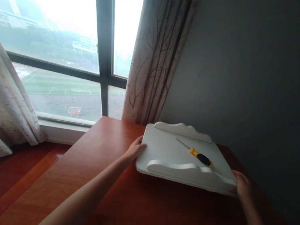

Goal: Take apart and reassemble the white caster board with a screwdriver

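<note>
Both hands grip the white board (167,147) (left fingers (139,145) and right fingers (236,175) clamped on opposite ends, undersides hidden), screwdriver (201,157) on top, bench (114,133) beneath!

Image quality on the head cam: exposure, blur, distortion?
Head view: window blown out up top, wall dim; right hand and forearm soft, left hand clearer; corners darken at right; the window frame leans, likely wide-angle or tilt.
</note>
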A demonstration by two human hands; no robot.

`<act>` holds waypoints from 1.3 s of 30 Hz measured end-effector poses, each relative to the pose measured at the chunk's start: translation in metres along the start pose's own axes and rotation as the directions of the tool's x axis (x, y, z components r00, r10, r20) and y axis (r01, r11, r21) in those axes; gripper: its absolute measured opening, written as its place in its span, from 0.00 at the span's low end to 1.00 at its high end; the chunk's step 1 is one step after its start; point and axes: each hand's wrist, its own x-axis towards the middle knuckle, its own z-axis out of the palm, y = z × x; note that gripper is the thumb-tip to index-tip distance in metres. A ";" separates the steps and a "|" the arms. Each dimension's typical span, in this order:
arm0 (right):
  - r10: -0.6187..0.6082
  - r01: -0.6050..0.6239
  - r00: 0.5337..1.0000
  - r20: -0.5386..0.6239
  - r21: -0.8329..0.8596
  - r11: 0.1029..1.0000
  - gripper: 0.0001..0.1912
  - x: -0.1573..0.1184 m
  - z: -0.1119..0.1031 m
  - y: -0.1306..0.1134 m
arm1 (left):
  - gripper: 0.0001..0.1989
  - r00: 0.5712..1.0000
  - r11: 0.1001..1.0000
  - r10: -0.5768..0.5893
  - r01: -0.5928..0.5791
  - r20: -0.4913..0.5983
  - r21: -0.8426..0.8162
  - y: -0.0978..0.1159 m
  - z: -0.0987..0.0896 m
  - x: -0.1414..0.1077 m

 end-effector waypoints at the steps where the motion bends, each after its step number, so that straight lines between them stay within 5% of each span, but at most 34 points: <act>1: 0.011 -0.012 1.000 0.011 0.011 1.000 0.22 -0.005 0.002 -0.003 | 0.30 1.000 1.000 0.008 -0.008 0.001 0.029 0.002 -0.007 -0.003; 13: 0.084 -0.089 0.992 0.090 0.061 0.994 0.27 -0.069 0.027 -0.046 | 0.31 0.997 0.963 0.070 -0.056 -0.043 0.262 0.031 -0.077 -0.043; 28: 0.103 -0.111 0.984 0.143 0.050 0.993 0.28 -0.118 0.021 -0.094 | 0.38 0.997 0.958 0.033 -0.010 -0.075 0.288 0.043 -0.116 -0.060; 33: 0.095 -0.111 0.980 0.175 0.085 0.990 0.28 -0.126 0.023 -0.092 | 0.38 0.997 0.946 0.020 0.006 -0.080 0.323 0.050 -0.122 -0.067; 39: 0.007 -0.082 0.973 0.230 0.318 0.944 0.26 -0.116 0.026 -0.072 | 0.38 0.997 0.928 0.023 0.008 -0.080 0.372 0.056 -0.123 -0.072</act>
